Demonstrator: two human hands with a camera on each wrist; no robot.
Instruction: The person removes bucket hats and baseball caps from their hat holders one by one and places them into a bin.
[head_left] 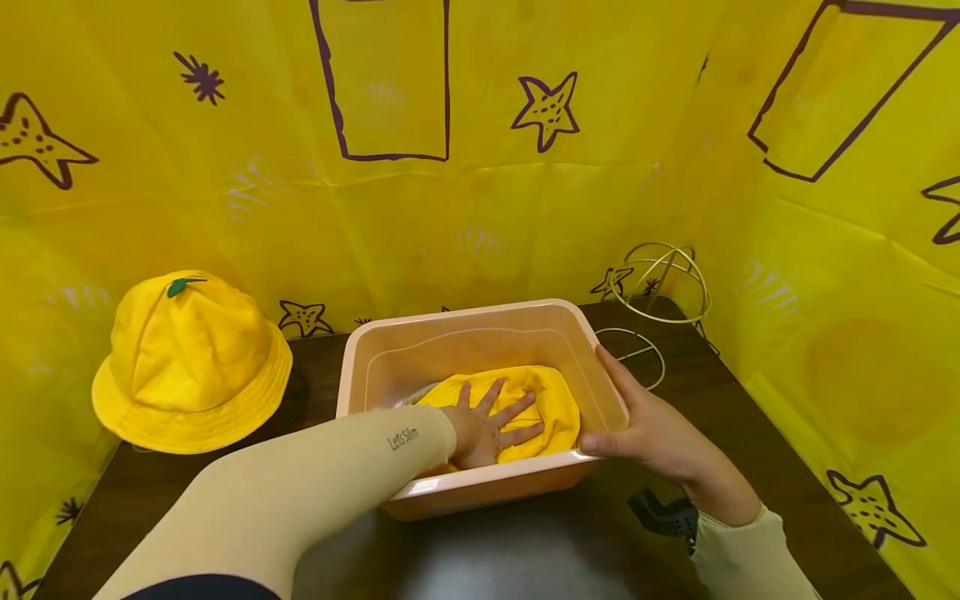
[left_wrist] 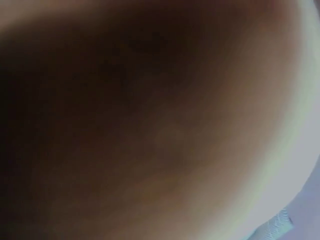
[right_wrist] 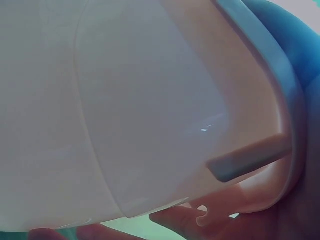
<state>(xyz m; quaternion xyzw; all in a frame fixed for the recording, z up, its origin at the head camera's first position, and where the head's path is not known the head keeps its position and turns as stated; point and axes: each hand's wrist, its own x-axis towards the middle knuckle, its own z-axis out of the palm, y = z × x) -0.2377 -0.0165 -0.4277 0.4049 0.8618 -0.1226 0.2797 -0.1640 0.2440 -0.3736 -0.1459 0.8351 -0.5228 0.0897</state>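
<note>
A pink plastic basin (head_left: 465, 343) stands slightly tilted toward me in the head view, with bunched yellow cloth (head_left: 561, 404) inside. My left hand (head_left: 480, 429) reaches over the near rim and rests on that cloth, fingers spread wide. At the basin's right end, my right hand (head_left: 660, 433) grips the rim, thumb on the near corner and fingers along the side. The right wrist view shows the basin's smooth wall (right_wrist: 145, 110) close up, with fingers (right_wrist: 175, 220) along its lower edge. Only a dark blur fills most of the left wrist view.
A yellow bucket hat (head_left: 187, 367) with a green leaf on top sits to the left. Behind the basin's right end stands a wire frame (head_left: 705, 292). Yellow sheeting (head_left: 480, 242) with drawn starfish walls in the dark wooden table (head_left: 780, 467).
</note>
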